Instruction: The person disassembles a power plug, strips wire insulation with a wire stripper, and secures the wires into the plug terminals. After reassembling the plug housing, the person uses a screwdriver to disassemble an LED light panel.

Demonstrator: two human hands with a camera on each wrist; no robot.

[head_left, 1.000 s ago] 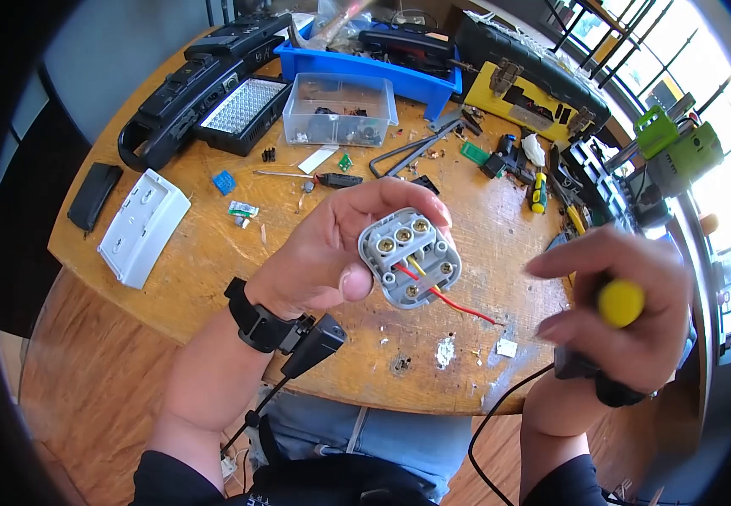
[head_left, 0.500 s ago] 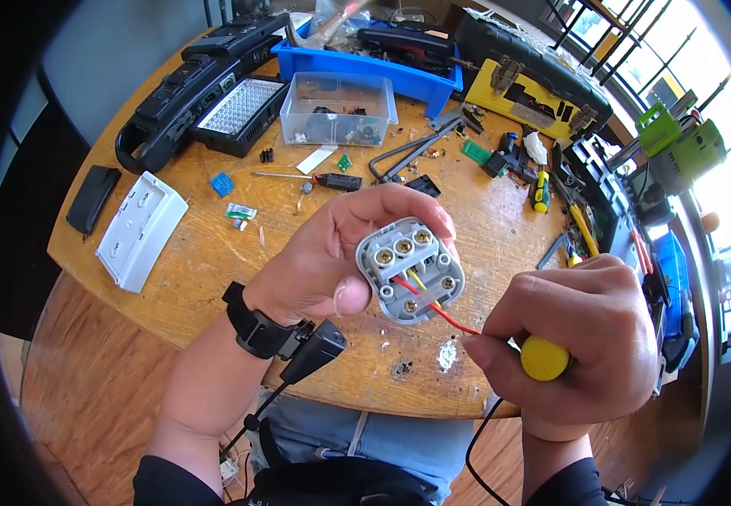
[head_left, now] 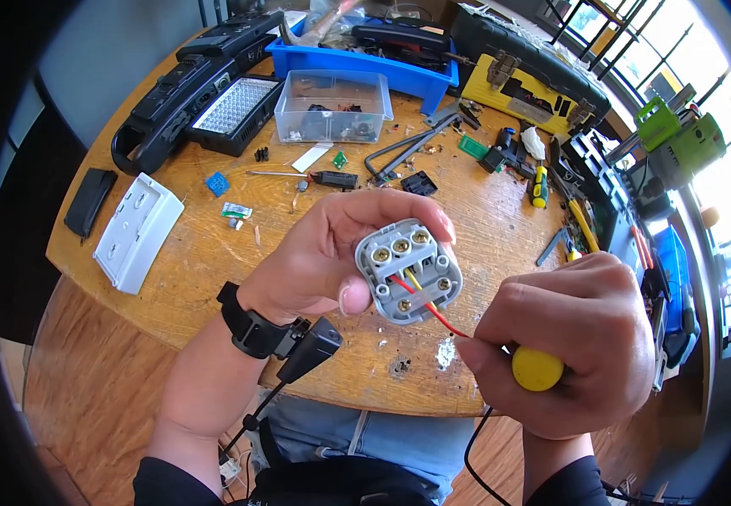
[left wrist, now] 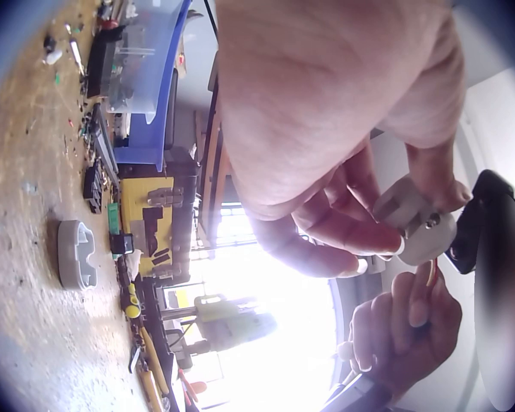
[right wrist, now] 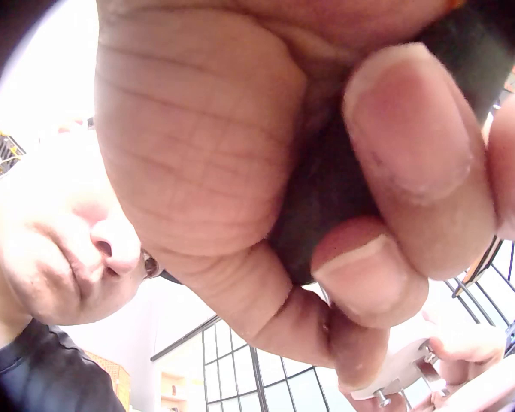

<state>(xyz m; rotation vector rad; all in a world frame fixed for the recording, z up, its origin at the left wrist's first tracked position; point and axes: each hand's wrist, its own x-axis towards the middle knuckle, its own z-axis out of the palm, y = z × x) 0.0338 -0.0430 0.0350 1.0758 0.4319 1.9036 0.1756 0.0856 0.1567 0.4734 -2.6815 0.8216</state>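
My left hand (head_left: 331,253) grips a grey plastic socket body (head_left: 424,299) by its edges, its face with several brass screws turned up. A red wire (head_left: 443,319) and a yellow wire (head_left: 412,280) come out of its middle. My right hand (head_left: 572,346) pinches the wires' far end between thumb and forefinger, hiding the tips. The same hand's curled fingers hold a tool whose round yellow end (head_left: 537,369) shows; the rest is hidden. In the left wrist view, the socket body (left wrist: 425,232) sits between my left fingers and thumb, the right hand (left wrist: 408,330) below it.
A grey plastic shell (left wrist: 75,255) lies on the table. Behind my hands are a black screwdriver (head_left: 333,179), a clear box (head_left: 331,110), a blue tray (head_left: 374,72) and a yellow-and-black case (head_left: 517,101). A white housing (head_left: 139,232) lies left, pliers and cutters right.
My right hand has moved left from the table's right side to the wires and now pinches them. The left hand still holds the socket body, which is tilted slightly differently.
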